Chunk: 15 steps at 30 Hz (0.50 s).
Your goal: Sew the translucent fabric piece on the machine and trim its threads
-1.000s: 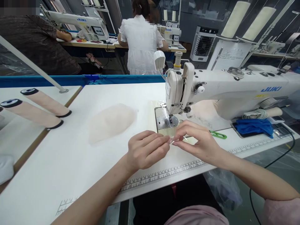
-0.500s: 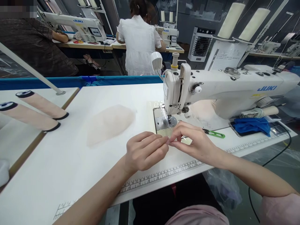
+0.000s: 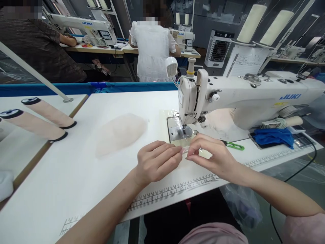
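A small translucent piece is held up between the hands, just in front of the needle plate of the sewing machine. Its left end is gripped by the left hand, fingers curled, tips pressed together on it. On the right hand, thumb and index are brought nearly together at the other end; whether the piece is actually pinched there can't be told. Step in hand judged to be fingertip handling, not stitching: nothing is seen fed under the needle. For the next move, a firm left hold and a fine right pinch seem to be called for, edges kept visible. Sheer fabric is left untouched on the table; green snips are placed near the right wrist.
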Each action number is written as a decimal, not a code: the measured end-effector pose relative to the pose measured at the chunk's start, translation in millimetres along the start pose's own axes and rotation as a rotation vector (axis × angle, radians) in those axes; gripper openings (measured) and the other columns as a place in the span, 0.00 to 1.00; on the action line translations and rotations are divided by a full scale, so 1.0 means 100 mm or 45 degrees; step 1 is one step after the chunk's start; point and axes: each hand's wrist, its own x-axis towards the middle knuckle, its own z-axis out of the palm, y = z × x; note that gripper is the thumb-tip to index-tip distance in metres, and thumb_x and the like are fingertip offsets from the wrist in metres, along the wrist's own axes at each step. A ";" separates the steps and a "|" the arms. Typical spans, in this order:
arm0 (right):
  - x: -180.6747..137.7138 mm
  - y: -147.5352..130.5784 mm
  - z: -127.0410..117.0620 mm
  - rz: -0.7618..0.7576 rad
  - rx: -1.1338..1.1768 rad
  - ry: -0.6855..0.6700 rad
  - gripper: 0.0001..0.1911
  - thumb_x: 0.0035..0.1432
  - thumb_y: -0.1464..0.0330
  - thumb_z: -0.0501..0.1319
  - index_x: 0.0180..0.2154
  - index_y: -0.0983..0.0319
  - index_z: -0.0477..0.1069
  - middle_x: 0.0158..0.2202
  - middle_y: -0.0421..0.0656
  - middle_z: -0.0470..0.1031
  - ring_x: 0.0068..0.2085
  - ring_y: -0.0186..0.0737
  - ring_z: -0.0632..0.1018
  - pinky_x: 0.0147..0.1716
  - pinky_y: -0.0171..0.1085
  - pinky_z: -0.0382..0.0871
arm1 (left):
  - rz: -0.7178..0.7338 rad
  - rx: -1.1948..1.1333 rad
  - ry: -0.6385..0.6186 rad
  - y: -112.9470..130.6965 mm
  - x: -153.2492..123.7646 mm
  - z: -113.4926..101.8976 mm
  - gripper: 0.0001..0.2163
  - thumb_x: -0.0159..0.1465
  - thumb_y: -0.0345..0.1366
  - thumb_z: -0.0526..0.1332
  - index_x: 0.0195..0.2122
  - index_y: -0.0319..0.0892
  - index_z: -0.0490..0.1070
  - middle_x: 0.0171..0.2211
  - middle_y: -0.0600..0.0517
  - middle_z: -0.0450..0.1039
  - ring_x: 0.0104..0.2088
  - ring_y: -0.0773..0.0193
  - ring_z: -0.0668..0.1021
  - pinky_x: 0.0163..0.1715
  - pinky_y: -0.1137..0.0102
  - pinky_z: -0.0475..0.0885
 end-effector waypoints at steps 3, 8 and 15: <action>0.00 0.02 0.01 -0.017 -0.113 0.055 0.03 0.61 0.69 0.60 0.38 0.60 0.69 0.34 0.40 0.70 0.34 0.32 0.72 0.34 0.35 0.69 | 0.008 -0.006 0.039 0.00 0.01 0.01 0.06 0.56 0.21 0.64 0.30 0.36 0.68 0.26 0.49 0.79 0.25 0.65 0.80 0.25 0.72 0.73; 0.01 0.05 0.06 -0.044 -0.161 0.035 0.03 0.62 0.69 0.59 0.38 0.61 0.70 0.35 0.40 0.72 0.33 0.32 0.72 0.34 0.34 0.69 | 0.015 -0.020 0.050 0.00 0.01 0.03 0.07 0.54 0.20 0.65 0.29 0.35 0.68 0.25 0.47 0.79 0.25 0.65 0.80 0.24 0.71 0.73; -0.01 0.02 0.05 -0.083 -0.153 0.015 0.02 0.62 0.72 0.58 0.35 0.62 0.68 0.34 0.41 0.73 0.32 0.31 0.72 0.34 0.34 0.68 | -0.006 -0.006 0.039 -0.01 -0.01 0.03 0.07 0.54 0.20 0.66 0.30 0.35 0.69 0.25 0.48 0.79 0.25 0.65 0.80 0.25 0.71 0.73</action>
